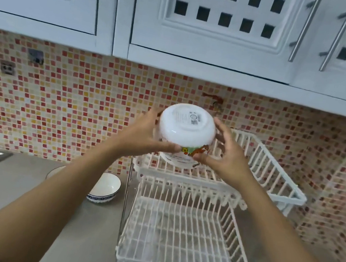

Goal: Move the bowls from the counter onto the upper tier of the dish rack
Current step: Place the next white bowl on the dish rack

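Here, the left hand [142, 136] and right hand [223, 154] clasp an upturned white ceramic bowl [186, 130] with a printed band between them, just above the upper tier [258, 166] of the white wire dish rack [176, 239], while a blue-rimmed white bowl [106, 188] sits on the grey worktop [85, 230].

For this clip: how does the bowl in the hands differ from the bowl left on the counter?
The held bowl is turned base toward the camera, gripped by the left hand and right hand above the rack's upper tier; the counter bowl sits upright, untouched. The held bowl has colourful side print; the counter bowl has a dark blue patterned band. Both are white.
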`<move>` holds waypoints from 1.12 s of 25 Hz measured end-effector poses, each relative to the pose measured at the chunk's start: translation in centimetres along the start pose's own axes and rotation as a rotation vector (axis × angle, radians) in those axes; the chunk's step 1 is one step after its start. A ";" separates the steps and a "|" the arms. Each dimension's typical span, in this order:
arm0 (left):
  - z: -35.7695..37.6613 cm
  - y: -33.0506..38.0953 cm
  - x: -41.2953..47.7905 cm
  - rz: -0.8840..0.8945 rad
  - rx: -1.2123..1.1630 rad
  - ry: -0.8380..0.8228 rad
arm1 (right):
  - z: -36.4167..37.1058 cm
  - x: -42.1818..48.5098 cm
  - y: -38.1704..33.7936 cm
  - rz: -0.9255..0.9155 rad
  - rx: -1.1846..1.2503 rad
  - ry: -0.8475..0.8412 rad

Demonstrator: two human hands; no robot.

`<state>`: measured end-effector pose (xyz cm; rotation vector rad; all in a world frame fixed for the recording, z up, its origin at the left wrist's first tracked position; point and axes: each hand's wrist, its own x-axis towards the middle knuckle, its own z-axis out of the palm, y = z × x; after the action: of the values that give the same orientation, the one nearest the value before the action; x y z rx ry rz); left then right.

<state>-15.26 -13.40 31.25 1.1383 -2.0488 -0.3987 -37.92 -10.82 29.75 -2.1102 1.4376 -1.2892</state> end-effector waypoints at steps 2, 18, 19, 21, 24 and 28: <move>1.6 -0.1 0.8 -0.009 0.003 -0.004 | 0.0 0.9 1.7 -0.002 -0.073 -0.042; 6.2 -1.6 1.6 -0.169 0.274 -0.176 | 1.2 2.1 5.0 0.044 -0.182 -0.309; 6.1 -1.6 1.5 -0.169 0.281 -0.185 | 1.1 2.0 4.9 0.059 -0.180 -0.312; 6.0 -1.4 1.6 -0.169 0.294 -0.210 | 0.9 2.0 4.5 0.089 -0.168 -0.314; 5.2 -1.0 1.4 -0.175 0.233 -0.208 | 0.5 1.5 3.3 0.116 -0.201 -0.277; 2.9 -0.5 0.6 -0.132 0.176 -0.034 | 0.6 1.0 1.1 0.097 -0.235 -0.131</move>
<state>-17.27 -14.44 29.27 1.3861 -2.0769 -0.3073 -37.96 -12.34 29.22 -2.1908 1.6806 -0.9684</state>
